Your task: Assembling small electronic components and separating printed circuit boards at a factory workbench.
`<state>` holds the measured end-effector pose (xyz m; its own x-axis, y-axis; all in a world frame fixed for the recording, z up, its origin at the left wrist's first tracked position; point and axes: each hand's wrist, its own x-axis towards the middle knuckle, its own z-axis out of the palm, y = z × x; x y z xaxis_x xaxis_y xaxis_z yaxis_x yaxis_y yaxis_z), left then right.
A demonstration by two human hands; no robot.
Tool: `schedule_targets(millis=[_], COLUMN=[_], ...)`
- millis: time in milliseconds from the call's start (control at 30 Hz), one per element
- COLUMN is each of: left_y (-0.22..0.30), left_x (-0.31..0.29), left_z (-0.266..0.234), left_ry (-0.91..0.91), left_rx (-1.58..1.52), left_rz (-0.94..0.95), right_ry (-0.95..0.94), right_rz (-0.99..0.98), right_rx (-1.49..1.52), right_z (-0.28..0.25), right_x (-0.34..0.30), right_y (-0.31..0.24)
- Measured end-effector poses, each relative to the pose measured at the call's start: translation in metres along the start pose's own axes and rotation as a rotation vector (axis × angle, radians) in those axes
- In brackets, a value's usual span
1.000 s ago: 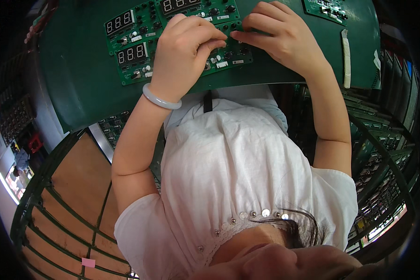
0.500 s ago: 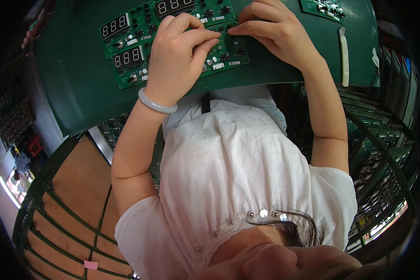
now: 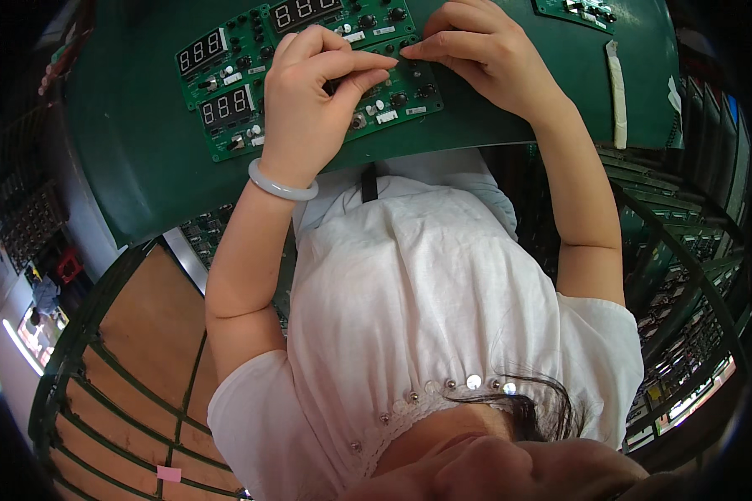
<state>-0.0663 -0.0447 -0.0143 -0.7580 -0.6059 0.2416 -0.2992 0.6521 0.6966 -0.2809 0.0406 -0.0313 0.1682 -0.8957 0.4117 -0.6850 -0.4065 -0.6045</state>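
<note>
Green circuit boards with three-digit displays, black buttons and white connectors lie together in a block on the green tabletop. Over the near right board hovers my left hand, a pale bangle at its wrist. Its forefinger and thumb reach right, tips slightly apart, and nothing shows between them. My right hand comes in from the right, thumb and fingertips pinched together at that board's far edge beside the small black buttons. Whatever the pinch holds is too small to make out. My left hand covers part of the boards.
Another circuit board lies at the far right of the tabletop. A pale narrow strip is near the right edge. Green metal racks loaded with boards stand at my right. A green-barred frame with brown panels stands at my left.
Both hands stay over the same board. The right fingertips have shifted slightly left, and the gap between my left forefinger and thumb looks a little wider. The whole view has shifted slightly.
</note>
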Motion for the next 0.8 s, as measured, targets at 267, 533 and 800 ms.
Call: schedule_targets(millis=[267,533,800], left_y=[0.001,0.002,0.013], left_x=[0.002,0.003,0.007], left_z=[0.001,0.001,-0.006], left_ry=[0.004,-0.021,-0.129], left_rx=[-0.061,0.047,0.184], left_rz=[-0.068,-0.027,0.016], right_ry=[0.021,0.392,0.404], right_rz=[0.01,-0.488,-0.495], right_rx=[0.024,-0.015,-0.054], right_z=[-0.01,0.025,0.025], right_x=[0.0,-0.003,-0.001], right_y=[-0.013,0.033,0.03])
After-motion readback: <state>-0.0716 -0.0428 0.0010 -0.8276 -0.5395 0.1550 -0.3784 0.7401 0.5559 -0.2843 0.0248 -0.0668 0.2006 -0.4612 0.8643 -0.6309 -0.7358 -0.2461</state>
